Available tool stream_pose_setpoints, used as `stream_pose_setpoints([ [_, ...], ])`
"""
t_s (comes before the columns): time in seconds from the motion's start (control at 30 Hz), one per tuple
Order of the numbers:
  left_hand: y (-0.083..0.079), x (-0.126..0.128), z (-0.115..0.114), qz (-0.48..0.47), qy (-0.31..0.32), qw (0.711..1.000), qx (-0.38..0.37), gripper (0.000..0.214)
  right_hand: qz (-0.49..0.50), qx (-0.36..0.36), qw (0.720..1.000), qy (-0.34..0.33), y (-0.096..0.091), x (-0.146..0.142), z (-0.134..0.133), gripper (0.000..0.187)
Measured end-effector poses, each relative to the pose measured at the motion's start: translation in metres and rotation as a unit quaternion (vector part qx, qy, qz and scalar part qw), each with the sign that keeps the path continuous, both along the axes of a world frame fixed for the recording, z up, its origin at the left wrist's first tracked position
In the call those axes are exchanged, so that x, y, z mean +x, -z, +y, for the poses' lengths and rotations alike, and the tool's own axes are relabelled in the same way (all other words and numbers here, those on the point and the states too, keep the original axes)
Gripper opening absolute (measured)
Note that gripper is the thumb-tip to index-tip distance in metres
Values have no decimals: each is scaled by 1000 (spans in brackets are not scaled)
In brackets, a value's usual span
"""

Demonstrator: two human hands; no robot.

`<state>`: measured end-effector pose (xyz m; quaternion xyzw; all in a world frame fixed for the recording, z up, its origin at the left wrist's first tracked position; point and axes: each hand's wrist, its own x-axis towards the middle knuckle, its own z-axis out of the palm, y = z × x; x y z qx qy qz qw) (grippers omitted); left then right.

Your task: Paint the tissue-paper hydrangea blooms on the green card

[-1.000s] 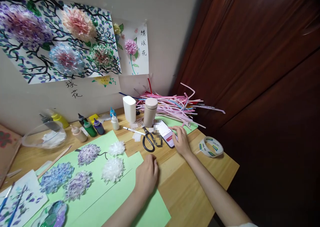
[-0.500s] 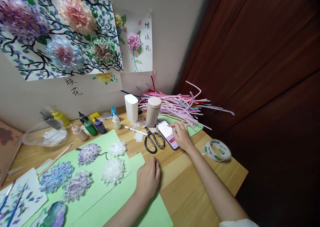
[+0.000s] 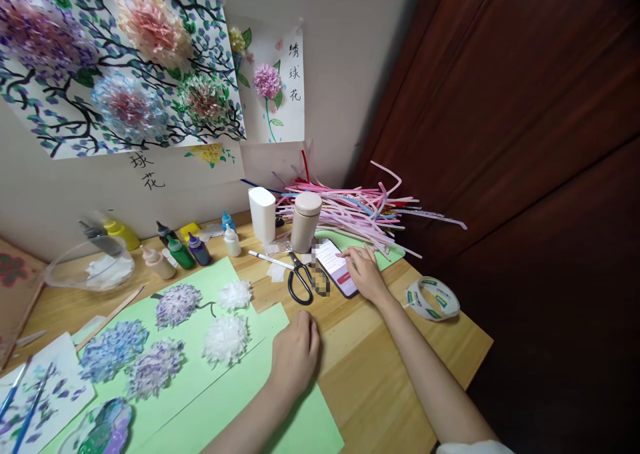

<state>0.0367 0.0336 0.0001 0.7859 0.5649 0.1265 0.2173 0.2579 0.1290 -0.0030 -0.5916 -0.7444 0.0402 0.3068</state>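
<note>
My right hand point(image 3: 366, 271) lies over the right edge of a smartphone point(image 3: 331, 257), fingers stretched out onto its lit screen and apart. The phone lies flat on the table. My left hand point(image 3: 296, 349) rests in a loose fist at the edge of the green paper point(image 3: 240, 401), with no object showing in it. Between the hands and the cup lie black-handled scissors point(image 3: 300, 287), partly blurred out by a pixelated patch. Left of my left hand, white paper flowers point(image 3: 226, 340) and purple-speckled ones point(image 3: 156, 369) sit on the green paper.
A beige lidded cup point(image 3: 306, 224) and a white container point(image 3: 263, 215) stand behind the scissors. Pink pipe cleaners point(image 3: 345, 207) are heaped at the wall. A tape roll point(image 3: 433, 299) lies at right. Paint bottles point(image 3: 181, 254), a clear bowl point(image 3: 90, 267) and brushes point(image 3: 33, 407) are at left.
</note>
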Motion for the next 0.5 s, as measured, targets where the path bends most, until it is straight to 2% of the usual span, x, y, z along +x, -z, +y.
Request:
stream_pose_setpoints([
  [0.23, -1, 1, 0, 5, -2, 1000, 1, 20, -9, -15, 1000, -22, 3, -8, 5, 30],
  [0.5, 0, 0, -1, 4, -2, 1000, -4, 19, 7, 22, 1000, 6, -8, 6, -2, 28],
])
